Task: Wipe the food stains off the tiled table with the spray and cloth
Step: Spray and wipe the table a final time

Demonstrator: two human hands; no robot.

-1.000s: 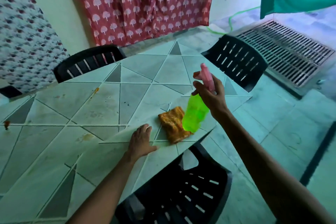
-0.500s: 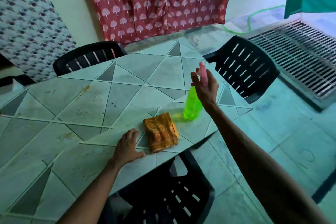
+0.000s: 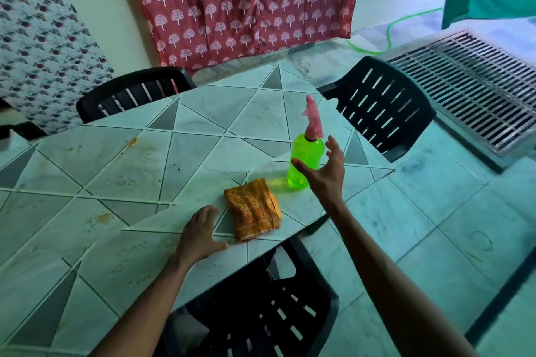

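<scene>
- The green spray bottle [image 3: 307,165] stands upright near the right edge of the tiled table [image 3: 116,269]. The right hand [image 3: 324,174] hovers at it, fingers spread, gripping nothing.
- The left hand [image 3: 200,236] rests flat on the tiles, fingers loosely together, just beside the folded orange cloth [image 3: 252,209].
- Orange-brown food stains [image 3: 101,217] mark tiles further left; I judge the wiping not yet begun.

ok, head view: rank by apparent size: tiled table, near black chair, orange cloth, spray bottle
1. tiled table
2. near black chair
3. orange cloth and spray bottle: about alike, cloth wider, bottle taller, so not ranked.
</scene>
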